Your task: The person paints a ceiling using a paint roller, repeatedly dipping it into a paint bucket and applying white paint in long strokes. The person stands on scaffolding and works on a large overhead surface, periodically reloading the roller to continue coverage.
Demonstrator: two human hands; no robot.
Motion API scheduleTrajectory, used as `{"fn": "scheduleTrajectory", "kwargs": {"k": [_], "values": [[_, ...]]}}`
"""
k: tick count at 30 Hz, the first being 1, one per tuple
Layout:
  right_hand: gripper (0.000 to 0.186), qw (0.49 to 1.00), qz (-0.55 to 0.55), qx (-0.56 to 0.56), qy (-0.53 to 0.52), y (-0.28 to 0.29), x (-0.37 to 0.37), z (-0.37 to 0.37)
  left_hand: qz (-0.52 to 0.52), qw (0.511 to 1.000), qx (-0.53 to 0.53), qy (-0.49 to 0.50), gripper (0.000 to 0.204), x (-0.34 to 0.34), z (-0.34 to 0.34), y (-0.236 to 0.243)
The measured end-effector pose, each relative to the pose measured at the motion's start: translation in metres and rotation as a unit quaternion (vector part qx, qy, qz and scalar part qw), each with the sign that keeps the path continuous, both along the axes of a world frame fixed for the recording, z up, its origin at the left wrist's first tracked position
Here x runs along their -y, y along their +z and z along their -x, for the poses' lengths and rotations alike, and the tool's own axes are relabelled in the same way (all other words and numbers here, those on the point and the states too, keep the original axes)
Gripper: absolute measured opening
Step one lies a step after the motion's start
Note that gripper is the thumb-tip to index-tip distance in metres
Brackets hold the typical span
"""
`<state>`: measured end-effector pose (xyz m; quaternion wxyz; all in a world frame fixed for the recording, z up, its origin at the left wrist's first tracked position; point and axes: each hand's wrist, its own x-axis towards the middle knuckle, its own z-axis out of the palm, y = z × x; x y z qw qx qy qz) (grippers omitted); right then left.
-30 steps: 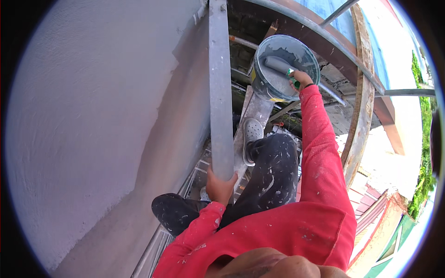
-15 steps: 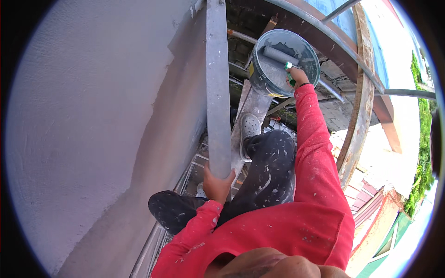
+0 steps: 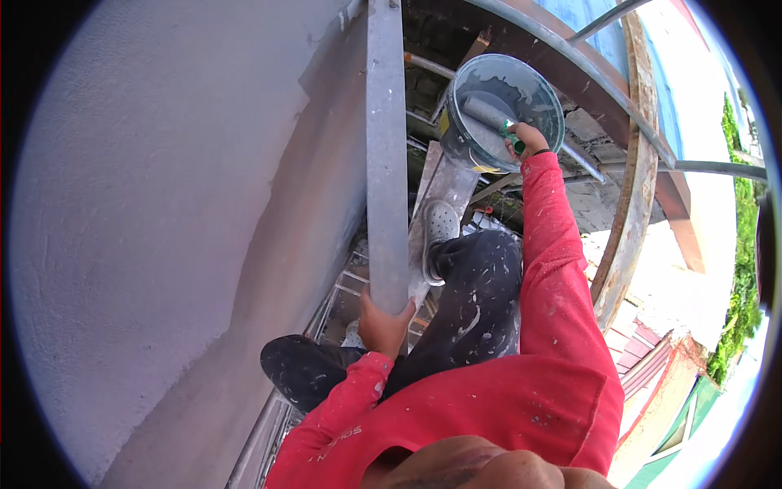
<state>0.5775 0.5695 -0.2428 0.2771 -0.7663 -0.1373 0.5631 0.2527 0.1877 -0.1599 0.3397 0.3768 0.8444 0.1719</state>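
Observation:
A dark translucent bucket (image 3: 468, 147) of grey paint stands on a narrow board (image 3: 459, 186). Inside it lies a paint roller (image 3: 485, 108) with a grey sleeve and a green handle, which my right hand (image 3: 525, 138) grips at the bucket's near side. My left hand (image 3: 384, 324) is wrapped around the lower end of an upright-looking grey beam (image 3: 386, 163) that runs up the middle of the view. My paint-spotted leg and grey clog (image 3: 441, 228) rest on the board below the bucket.
A plastered wall (image 3: 155, 187), partly coated lighter, fills the left. Metal scaffold rails (image 3: 342, 289) show below it. A curved steel frame (image 3: 586, 57) and a weathered timber (image 3: 627, 212) cross the right, beside blue sheeting (image 3: 595, 24), greenery (image 3: 737, 301) and roofing.
The roller shifted up inside the bucket half a second ago and now sits slightly lower, nearer me. My left hand keeps its hold on the beam.

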Motion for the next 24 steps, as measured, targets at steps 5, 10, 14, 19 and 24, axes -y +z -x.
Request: {"fn": "scheduleTrajectory", "kwargs": {"k": [5,10,14,19,24], "values": [[0.024,0.997,-0.072,0.019,0.032,-0.01,0.01,-0.003,-0.011,1.0,0.01,0.002,0.092,-0.001,0.0,0.0],[0.024,1.0,-0.027,0.013,0.001,-0.002,0.0,0.005,-0.016,1.0,0.002,0.001,0.091,-0.001,0.001,-0.001],[0.023,0.997,-0.056,0.025,0.037,0.004,0.006,0.007,-0.01,1.0,0.014,0.009,0.088,-0.002,-0.001,0.0],[0.023,0.999,-0.043,0.006,0.006,-0.005,0.006,0.006,-0.027,1.0,0.003,0.001,0.086,0.001,0.001,-0.004],[0.026,0.998,-0.059,0.013,0.019,0.001,0.012,0.004,-0.009,1.0,0.009,0.005,0.086,0.002,0.001,-0.004]]}}
